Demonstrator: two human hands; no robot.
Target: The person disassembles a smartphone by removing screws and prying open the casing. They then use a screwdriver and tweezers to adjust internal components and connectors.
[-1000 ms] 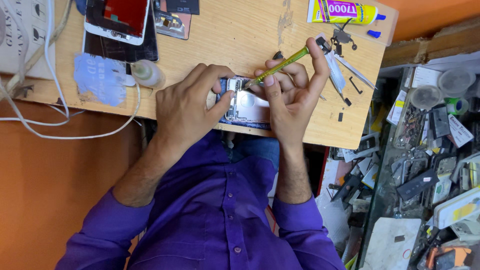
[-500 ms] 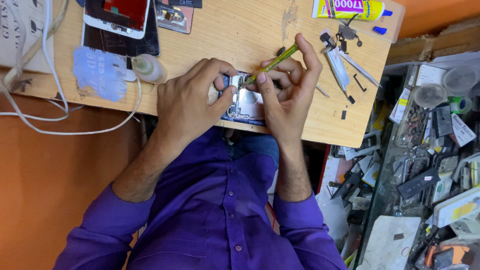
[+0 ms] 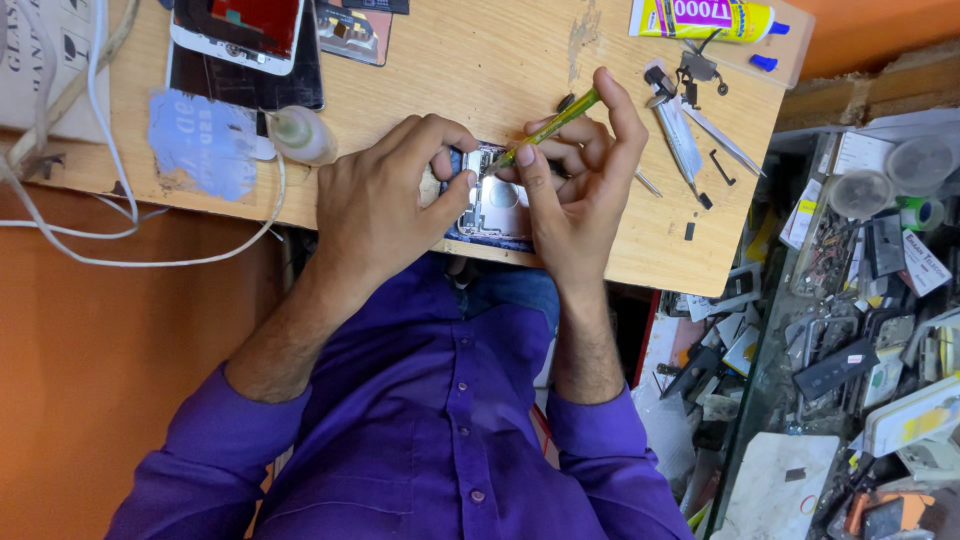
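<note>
Phone body [image 3: 497, 208], opened up and lying face-up at the near edge of the bench [image 3: 470, 70], sits between my two hands with its innards bared; the back or screen is already off, and judging by the loose bits scattered to the right, the stripping-down is well along, though the metal plate inside looks to be in place and how many screws remain I cannot tell. My left hand [image 3: 385, 205] clamps the phone body from its left side, thumb and forefinger curled closed on its far corner, the other fingers folded over the edge to steady it. My right hand [image 3: 580, 190] is closed around a slim yellow-green screwdriver [image 3: 550, 125], pinched between thumb and forefinger, the shaft slanting down and left so that the tip rests on the far left part of the phone's inside. Just right of my right hand lie tweezers [image 3: 722, 138], a flat pry tool [image 3: 678, 130] and several small dark parts [image 3: 700, 200]. At the far right edge of the bench is a yellow glue tube [image 3: 700, 18]. To the left, near my left hand, a small bottle [image 3: 300, 135] lies on its side beside a blue patch [image 3: 205, 140], with a detached phone screen [image 3: 240, 30] farther off and white cables [image 3: 110, 170] trailing over the bench's left end. Off to the right, below the bench, a tray of spare parts [image 3: 870, 290] is crowded with oddments.
</note>
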